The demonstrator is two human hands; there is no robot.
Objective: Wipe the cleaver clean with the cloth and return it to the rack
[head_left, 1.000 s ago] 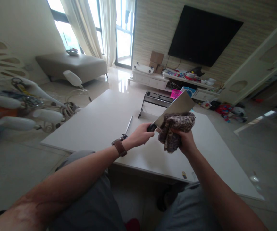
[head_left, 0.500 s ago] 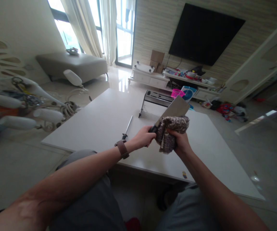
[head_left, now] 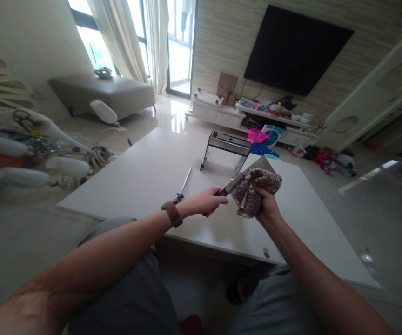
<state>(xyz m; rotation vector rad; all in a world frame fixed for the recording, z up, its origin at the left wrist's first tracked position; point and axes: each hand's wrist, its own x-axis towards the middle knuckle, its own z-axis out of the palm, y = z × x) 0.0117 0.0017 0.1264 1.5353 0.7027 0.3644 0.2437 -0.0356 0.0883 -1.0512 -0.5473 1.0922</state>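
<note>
Left grip [head_left: 206, 203]: my fingers wrapped tight round the dark handle of the cleaver [head_left: 257, 164], fist closed, brown strap watch [head_left: 172, 213] on the wrist. Cleaver blade runs up and to the right from the fist, held above the tabletop [head_left: 152, 172], broad face tilted, only the upper edge and far corner showing past the cloth.

Right grip [head_left: 265, 204]: closed on a brown patterned cloth [head_left: 253, 188], bunched and pressed against the blade near the handle end. Cloth covers the lower part of the blade; a fold hangs down below the hand. The two hands sit just beside each other, cleaver handle between them.

Both hands hover over the near half of the white tabletop, nothing under them touching the surface.

Further out: a honing steel [head_left: 184, 184] lies flat on the tabletop left of the left hand, dark handle toward me, tip pointing away. Beyond the cleaver a black slotted knife rack [head_left: 227, 145] stands near the far edge. Small scrap near the tabletop's near edge [head_left: 266, 252], too small to tell.

Off the tabletop: pink basket [head_left: 256, 135] on the floor behind the rack, wall TV [head_left: 297, 49] above a low white cabinet [head_left: 218, 116], grey bench [head_left: 103, 93] by the window. My knees in grey at bottom.
</note>
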